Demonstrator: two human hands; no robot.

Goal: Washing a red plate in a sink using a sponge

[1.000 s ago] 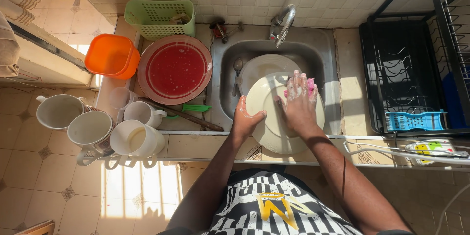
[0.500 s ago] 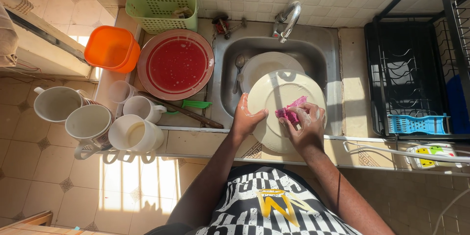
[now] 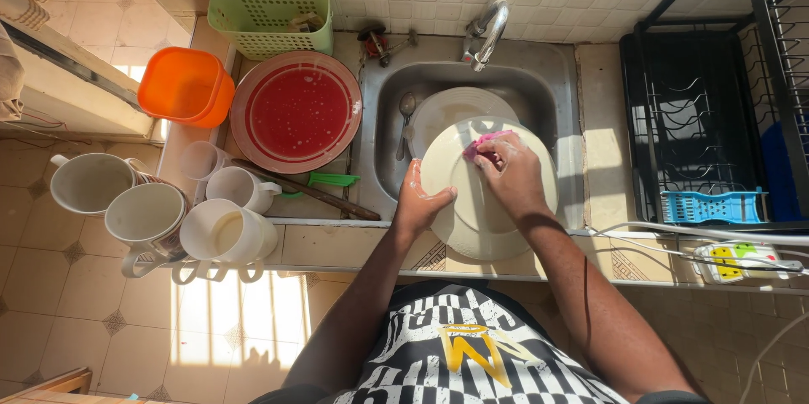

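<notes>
Setting: tiled kitchen counter [image 3: 607, 101] seen from above, with a steel sink [image 3: 548, 84] under a curved tap [image 3: 489, 29].
Plate: a cream plate [image 3: 472, 210] is held tilted over the sink's near edge, above a second pale plate [image 3: 447, 109] lying in the basin.
Left hand: the left hand [image 3: 419, 202] is clamped on the plate's left rim, thumb on its face.
Right hand: the right hand [image 3: 510, 172] is closed on a pink sponge [image 3: 484, 141] and pressed to the plate's upper half.
Change: half a second ago the sponge was low near the plate's near rim; it now sits toward the far rim, so the scrubbing stroke has swept across the face.
Basin: a spoon [image 3: 405, 117] lies beside the lower plate.
Left of sink: a red soapy bowl [image 3: 295, 111], orange tub [image 3: 185, 85], green basket [image 3: 270, 21] and several white mugs [image 3: 227, 231].
Right of sink: a black dish rack [image 3: 699, 117], holding a small blue tray [image 3: 712, 206].
</notes>
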